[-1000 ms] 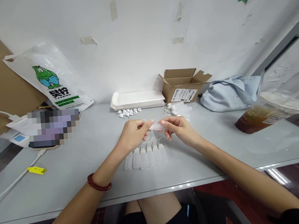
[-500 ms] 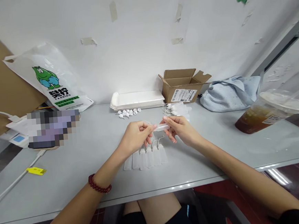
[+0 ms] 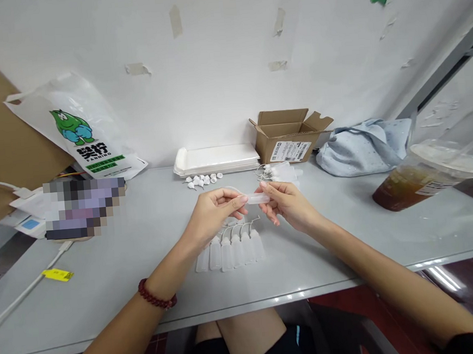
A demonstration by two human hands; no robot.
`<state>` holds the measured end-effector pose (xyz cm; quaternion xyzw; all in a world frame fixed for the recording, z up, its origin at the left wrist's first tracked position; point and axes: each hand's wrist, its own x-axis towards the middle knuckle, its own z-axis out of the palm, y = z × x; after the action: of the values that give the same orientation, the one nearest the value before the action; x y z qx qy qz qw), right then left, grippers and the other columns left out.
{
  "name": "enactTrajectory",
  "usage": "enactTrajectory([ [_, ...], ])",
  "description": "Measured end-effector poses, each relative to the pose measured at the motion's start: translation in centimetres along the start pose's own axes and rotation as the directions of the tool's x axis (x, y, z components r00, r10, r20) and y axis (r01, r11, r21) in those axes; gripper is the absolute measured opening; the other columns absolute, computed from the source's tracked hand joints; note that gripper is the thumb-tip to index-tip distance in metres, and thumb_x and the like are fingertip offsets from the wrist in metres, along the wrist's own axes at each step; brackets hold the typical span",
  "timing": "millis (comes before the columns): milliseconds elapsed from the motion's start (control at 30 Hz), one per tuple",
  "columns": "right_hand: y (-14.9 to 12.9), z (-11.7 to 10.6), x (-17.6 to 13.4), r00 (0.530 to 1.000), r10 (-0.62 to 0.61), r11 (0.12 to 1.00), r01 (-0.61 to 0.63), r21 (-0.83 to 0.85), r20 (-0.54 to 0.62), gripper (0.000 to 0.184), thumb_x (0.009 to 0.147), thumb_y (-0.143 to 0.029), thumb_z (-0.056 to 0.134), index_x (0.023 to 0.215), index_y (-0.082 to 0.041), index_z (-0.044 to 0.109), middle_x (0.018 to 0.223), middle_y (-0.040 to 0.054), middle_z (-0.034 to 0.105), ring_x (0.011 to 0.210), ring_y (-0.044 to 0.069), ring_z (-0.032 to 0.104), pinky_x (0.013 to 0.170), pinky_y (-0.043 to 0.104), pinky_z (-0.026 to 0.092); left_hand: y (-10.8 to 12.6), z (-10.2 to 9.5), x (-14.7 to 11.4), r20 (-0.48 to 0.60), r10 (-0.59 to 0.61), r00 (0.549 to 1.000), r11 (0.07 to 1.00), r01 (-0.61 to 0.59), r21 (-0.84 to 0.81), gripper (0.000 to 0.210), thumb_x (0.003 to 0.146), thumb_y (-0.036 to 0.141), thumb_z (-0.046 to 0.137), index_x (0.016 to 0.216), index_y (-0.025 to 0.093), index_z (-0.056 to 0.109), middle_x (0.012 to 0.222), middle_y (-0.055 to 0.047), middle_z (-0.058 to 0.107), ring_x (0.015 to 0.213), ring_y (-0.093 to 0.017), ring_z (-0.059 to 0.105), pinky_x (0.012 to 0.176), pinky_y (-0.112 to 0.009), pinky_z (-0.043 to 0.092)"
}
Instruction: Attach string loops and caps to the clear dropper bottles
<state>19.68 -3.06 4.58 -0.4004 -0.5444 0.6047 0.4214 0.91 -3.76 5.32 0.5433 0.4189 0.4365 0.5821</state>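
Between my two hands a small translucent plastic bottle (image 3: 257,198) lies sideways above the table. My left hand (image 3: 221,206) pinches its left end with thumb and fingers, which hide that tip. At its right end my right hand (image 3: 282,200) grips it between thumb and forefinger, other fingers curled below. Under the hands, several matching bottles (image 3: 237,250) lie side by side, thin curved spouts pointing to the back. Behind my left hand sits a cluster of small white pointed caps (image 3: 204,180). More bottles with thin spouts (image 3: 279,171) are heaped behind my right hand.
Against the wall stand a stack of white trays (image 3: 219,159) and an open cardboard box (image 3: 285,138). To the right are a light blue cloth bag (image 3: 363,148) and a cup of brown drink (image 3: 401,186). A white bag (image 3: 81,129) and a charging cable (image 3: 28,291) occupy the left.
Both hands keep hold of the bottle in nearly the same place. My left fingers have shifted slightly around its end, and a thin pale curve now shows above them.
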Motion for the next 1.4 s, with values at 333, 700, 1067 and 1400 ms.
enactTrajectory([
  [333, -0.02, 0.35, -0.19, 1.0, -0.005, 0.996, 0.007, -0.093, 0.012, 0.033, 0.084, -0.05, 0.055, 0.083, -0.017, 0.053, 0.05, -0.0049, 0.056, 0.03, 0.007, 0.044, 0.031, 0.018, 0.031, 0.01, -0.06, 0.07, 0.035, -0.123, 0.992, 0.982, 0.117, 0.15, 0.038, 0.076, 0.046, 0.068, 0.061, 0.013, 0.057, 0.055, 0.001, 0.057, 0.047, -0.01, 0.057, 0.047, -0.021, 0.046],
  [700, -0.29, 0.68, -0.5, 1.0, -0.016, 0.989, 0.017, -0.144, 0.011, 0.036, 0.08, -0.053, 0.06, 0.087, -0.02, 0.047, 0.053, -0.0053, 0.056, 0.034, 0.005, 0.038, 0.034, 0.018, 0.029, 0.19, 0.17, -0.28, -0.042, -0.121, 0.992, 0.951, 0.128, 0.28, 0.043, 0.081, 0.051, 0.059, 0.056, 0.015, 0.053, 0.045, 0.003, 0.049, 0.037, -0.009, 0.048, 0.037, -0.02, 0.038],
  [1067, 0.14, 0.0, 0.0, 0.997, 0.078, 0.995, -0.076, -0.071, 0.024, 0.031, 0.085, -0.051, 0.053, 0.087, -0.021, 0.047, 0.05, -0.0105, 0.033, 0.038, 0.003, 0.023, 0.04, 0.017, 0.013, -0.13, 0.46, -0.54, -0.013, 0.169, 0.986, 0.955, -0.16, 0.251, 0.024, 0.068, 0.036, 0.076, 0.074, 0.016, 0.064, 0.074, 0.0, 0.064, 0.063, -0.011, 0.058, 0.059, -0.022, 0.05],
  [1400, 0.11, 0.23, -0.07, 0.998, 0.068, 0.997, -0.068, -0.033, -0.009, 0.033, 0.083, -0.052, 0.057, 0.083, -0.021, 0.047, 0.05, -0.01, 0.035, 0.038, 0.003, 0.022, 0.039, 0.017, 0.013, -0.31, 0.52, -0.42, -0.09, 0.06, 0.994, 0.934, -0.024, 0.356, 0.042, 0.083, 0.049, 0.056, 0.062, 0.013, 0.065, 0.058, -0.005, 0.067, 0.054, -0.016, 0.066, 0.055, -0.025, 0.053],
])
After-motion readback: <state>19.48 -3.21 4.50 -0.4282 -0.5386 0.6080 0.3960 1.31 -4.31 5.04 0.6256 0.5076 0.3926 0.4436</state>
